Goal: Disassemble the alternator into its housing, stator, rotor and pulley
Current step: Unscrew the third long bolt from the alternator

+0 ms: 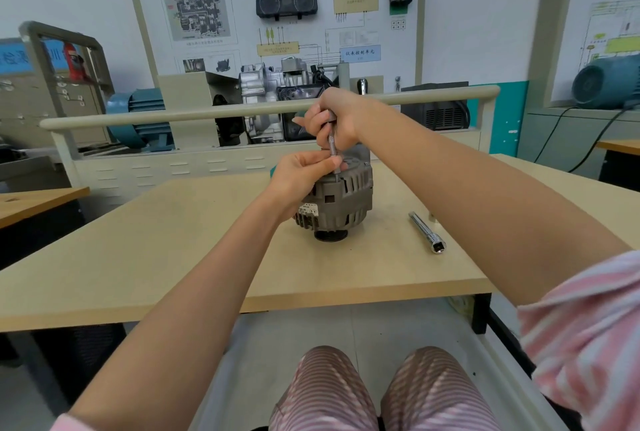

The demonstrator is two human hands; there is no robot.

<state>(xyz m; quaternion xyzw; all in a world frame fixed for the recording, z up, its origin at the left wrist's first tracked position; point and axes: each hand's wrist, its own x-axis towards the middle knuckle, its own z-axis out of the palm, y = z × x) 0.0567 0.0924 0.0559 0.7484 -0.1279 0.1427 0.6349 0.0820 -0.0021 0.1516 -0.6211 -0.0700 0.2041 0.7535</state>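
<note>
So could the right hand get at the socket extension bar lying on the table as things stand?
Probably yes, but not right away. The extension bar lies in the open on the table, right of the alternator, with nothing over it. The right hand grips the upright driver, so it must let go first.

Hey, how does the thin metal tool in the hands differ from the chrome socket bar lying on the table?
The thin knurled metal driver stands nearly upright with its tip on top of the grey alternator; the chrome socket extension bar lies flat on the tan table. The right hand grips the driver and the left hand pinches its shaft; nothing touches the bar. The driver looks slimmer, the bar thicker with a square open end. Both are silvery metal rods.
</note>
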